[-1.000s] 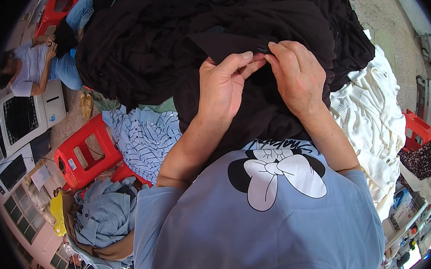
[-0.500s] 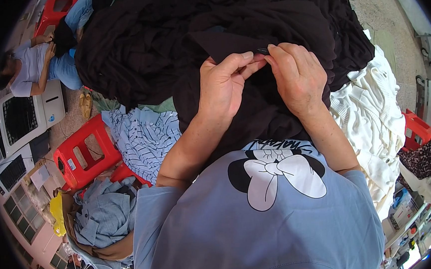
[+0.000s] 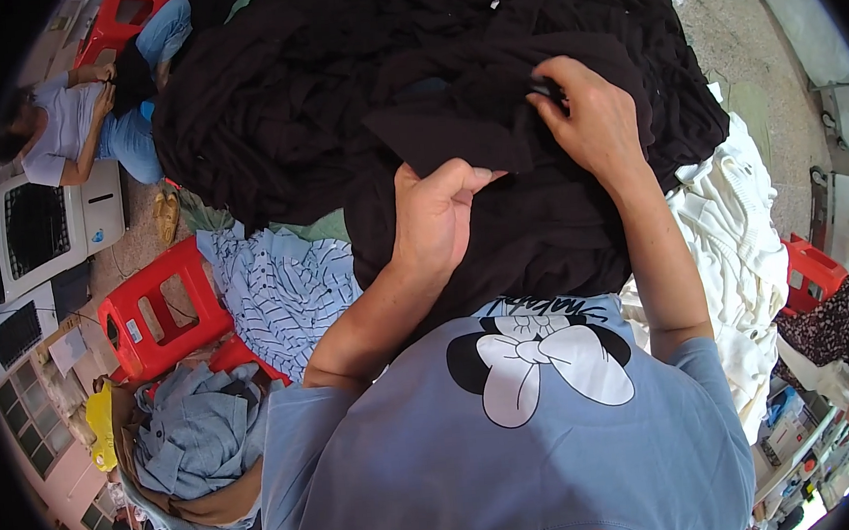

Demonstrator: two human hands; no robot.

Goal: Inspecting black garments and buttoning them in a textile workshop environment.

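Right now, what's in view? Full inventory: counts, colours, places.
dark cloth: one heap, near-black, top centre, one flap pinched by the left hand
small dark item: one, dark, in the right hand, mostly hidden
patterned garments: uncounted, light blue, left of the left forearm
bundled garments: uncounted, blue-grey, lower left
white garments: uncounted, white, right
stools: at least three, red, left, upper left and right
co-worker: one, pale top, upper left
shoes: one pair, yellowish, left
edge clutter: too small to count
shirt: one, blue with print, bottom centre
left hand: one, bare, centre
right hand: one, bare, upper right of it
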